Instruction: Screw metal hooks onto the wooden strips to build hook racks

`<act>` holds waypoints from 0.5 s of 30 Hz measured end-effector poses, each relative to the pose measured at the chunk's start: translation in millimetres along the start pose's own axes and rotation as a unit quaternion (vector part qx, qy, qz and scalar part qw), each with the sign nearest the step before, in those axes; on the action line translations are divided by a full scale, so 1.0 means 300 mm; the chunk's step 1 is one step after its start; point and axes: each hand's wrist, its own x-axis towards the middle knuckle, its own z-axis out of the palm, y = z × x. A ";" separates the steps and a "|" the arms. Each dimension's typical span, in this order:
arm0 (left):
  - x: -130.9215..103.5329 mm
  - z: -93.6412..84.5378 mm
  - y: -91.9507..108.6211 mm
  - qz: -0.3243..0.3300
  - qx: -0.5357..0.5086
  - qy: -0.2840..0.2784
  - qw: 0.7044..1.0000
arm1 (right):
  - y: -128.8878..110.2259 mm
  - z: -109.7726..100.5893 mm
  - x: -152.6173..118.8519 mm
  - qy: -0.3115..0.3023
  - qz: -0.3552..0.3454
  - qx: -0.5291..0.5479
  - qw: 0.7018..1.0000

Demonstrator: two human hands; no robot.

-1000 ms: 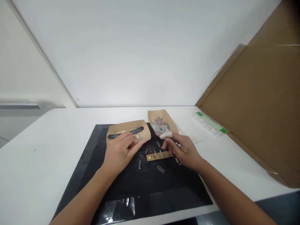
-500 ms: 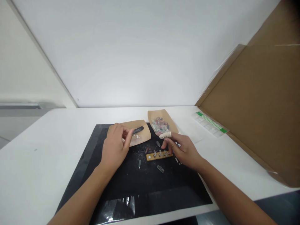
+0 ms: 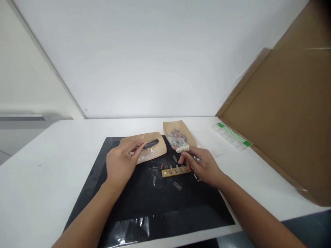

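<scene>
My left hand (image 3: 121,162) reaches over the left brown paper tray (image 3: 161,151), its thumb and fingers pinched together. Whatever is between those fingertips is too small to tell. A dark, rounded-end stick (image 3: 152,143) lies in that tray beside the fingertips, near small white pieces (image 3: 152,150). Over the mat's right side, my right hand (image 3: 203,164) has a whitish finger cot (image 3: 182,148) on one finger. Its thumb and that finger are closed, their contents hidden. Its lower fingers are at the right end of a yellowish strip (image 3: 168,173) bearing several clear nail tips (image 3: 177,168).
Loose nail tips, one clear (image 3: 177,186) and one greenish (image 3: 154,181), lie on the black mat (image 3: 144,206). A second brown tray (image 3: 190,132) holds a pile of coloured nail tips (image 3: 177,137). Rightward are a clear green-edged case (image 3: 232,136) and a tall cardboard sheet (image 3: 289,120).
My left hand has drawn back slightly to the left, and its fingers have straightened into a pinch. The dark stick stays in the tray. My right hand has hardly moved.
</scene>
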 end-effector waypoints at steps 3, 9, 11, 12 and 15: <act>-0.002 0.006 -0.002 0.011 -0.002 -0.015 1.000 | 0.003 0.002 -0.001 -0.002 -0.003 -0.007 1.000; -0.003 0.002 -0.003 0.054 0.047 -0.053 0.996 | 0.010 0.006 0.008 0.038 -0.049 -0.036 0.997; -0.003 0.001 -0.004 0.045 0.047 -0.049 0.997 | 0.008 0.006 0.012 0.050 -0.078 -0.030 0.995; -0.002 0.000 -0.005 0.037 0.046 -0.043 0.997 | 0.007 0.005 0.013 0.051 -0.087 -0.023 0.995; -0.001 0.000 -0.007 0.013 0.063 -0.029 0.998 | 0.001 0.004 0.013 0.054 -0.093 -0.002 0.994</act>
